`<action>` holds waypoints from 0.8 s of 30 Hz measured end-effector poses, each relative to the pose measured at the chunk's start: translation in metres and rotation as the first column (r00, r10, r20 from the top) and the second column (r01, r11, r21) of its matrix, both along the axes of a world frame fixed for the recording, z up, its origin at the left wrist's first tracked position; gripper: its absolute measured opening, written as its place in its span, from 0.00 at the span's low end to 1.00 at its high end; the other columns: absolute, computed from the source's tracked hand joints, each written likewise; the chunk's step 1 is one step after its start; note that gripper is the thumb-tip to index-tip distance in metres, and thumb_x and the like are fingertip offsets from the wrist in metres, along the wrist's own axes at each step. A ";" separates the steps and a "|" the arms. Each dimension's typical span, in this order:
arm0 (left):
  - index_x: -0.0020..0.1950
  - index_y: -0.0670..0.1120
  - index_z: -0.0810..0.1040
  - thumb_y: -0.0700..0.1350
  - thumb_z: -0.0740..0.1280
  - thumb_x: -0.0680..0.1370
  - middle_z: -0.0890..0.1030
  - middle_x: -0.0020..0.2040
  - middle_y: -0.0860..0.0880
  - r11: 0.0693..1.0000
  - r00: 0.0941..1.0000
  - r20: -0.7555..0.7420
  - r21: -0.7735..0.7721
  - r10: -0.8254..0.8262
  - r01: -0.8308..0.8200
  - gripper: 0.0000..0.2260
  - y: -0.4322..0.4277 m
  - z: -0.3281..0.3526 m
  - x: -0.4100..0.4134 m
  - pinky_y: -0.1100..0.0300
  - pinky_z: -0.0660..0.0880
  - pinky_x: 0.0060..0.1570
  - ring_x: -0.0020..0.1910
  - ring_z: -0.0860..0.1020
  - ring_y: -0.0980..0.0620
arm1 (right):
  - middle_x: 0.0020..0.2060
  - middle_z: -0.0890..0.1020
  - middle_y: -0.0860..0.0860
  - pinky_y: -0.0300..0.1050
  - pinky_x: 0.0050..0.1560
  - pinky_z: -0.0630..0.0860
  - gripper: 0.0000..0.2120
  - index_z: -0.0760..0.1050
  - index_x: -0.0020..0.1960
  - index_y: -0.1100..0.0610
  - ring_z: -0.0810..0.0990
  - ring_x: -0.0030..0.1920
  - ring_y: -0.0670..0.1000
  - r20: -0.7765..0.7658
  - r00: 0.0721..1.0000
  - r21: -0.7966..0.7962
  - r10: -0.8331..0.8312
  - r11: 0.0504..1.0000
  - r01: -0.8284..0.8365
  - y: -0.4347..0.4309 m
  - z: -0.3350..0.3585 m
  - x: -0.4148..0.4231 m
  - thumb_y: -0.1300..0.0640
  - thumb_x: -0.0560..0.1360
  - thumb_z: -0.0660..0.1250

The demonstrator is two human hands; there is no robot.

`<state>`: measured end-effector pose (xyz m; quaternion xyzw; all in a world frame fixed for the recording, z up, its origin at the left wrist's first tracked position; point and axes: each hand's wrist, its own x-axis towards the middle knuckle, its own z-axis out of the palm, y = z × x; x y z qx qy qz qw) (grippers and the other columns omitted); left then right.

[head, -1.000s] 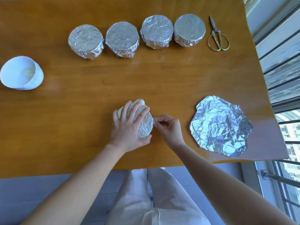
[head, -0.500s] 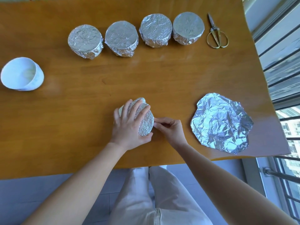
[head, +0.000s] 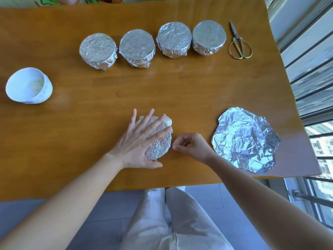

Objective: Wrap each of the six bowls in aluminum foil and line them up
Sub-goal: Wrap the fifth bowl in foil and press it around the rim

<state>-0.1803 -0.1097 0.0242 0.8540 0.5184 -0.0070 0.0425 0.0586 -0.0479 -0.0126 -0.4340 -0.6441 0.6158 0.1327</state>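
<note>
Head view: four wrapped bowls [head: 137, 45] stand in a row at twelve o'clock on the bench [head: 90, 123]. At centre the left hand [head: 137, 143] lies flat, fingers spread, pressing the foil-covered fifth bowl [head: 158, 145]. Just beside it at three o'clock, the right hand [head: 192, 147] is clenched on nothing. A bare white bowl [head: 27, 85] at nine and a foil sheet [head: 245, 139] at four remain, so the task looks roughly two-thirds done.

We have one wide-angle view, worn on the head, facing forward and steeply down onto the bench [head: 180, 91]. It sits close above the near edge: our lap [head: 153, 228] fills the bottom, the far edge nears the top, window rails [head: 310, 70] bend along the right.
</note>
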 end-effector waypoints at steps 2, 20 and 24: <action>0.81 0.52 0.55 0.75 0.53 0.73 0.49 0.82 0.43 0.984 0.983 0.068 0.040 0.172 -0.175 0.42 -0.006 0.006 0.011 0.25 0.45 0.70 0.79 0.45 0.35 | 0.36 0.82 0.45 0.33 0.40 0.72 0.06 0.80 0.44 0.56 0.76 0.33 0.39 0.005 0.996 0.053 -0.084 0.995 0.084 0.009 0.002 0.002 0.66 0.72 0.74; 0.75 0.55 0.67 0.68 0.59 0.72 0.67 0.75 0.49 0.844 0.844 0.015 -0.035 0.536 -0.535 0.33 -0.004 -0.017 0.057 0.37 0.61 0.65 0.73 0.64 0.40 | 0.47 0.84 0.48 0.36 0.51 0.76 0.08 0.83 0.44 0.57 0.81 0.46 0.39 -0.081 0.997 0.059 -0.008 0.998 0.013 0.025 -0.002 -0.012 0.68 0.69 0.76; 0.75 0.55 0.67 0.68 0.58 0.72 0.66 0.75 0.49 0.888 0.889 -0.006 -0.042 0.459 -0.459 0.34 -0.004 -0.016 0.053 0.36 0.61 0.66 0.73 0.64 0.40 | 0.43 0.86 0.52 0.47 0.54 0.79 0.06 0.83 0.42 0.57 0.83 0.45 0.47 -0.072 0.997 -0.015 0.017 1.000 -0.018 0.027 -0.001 -0.008 0.67 0.70 0.76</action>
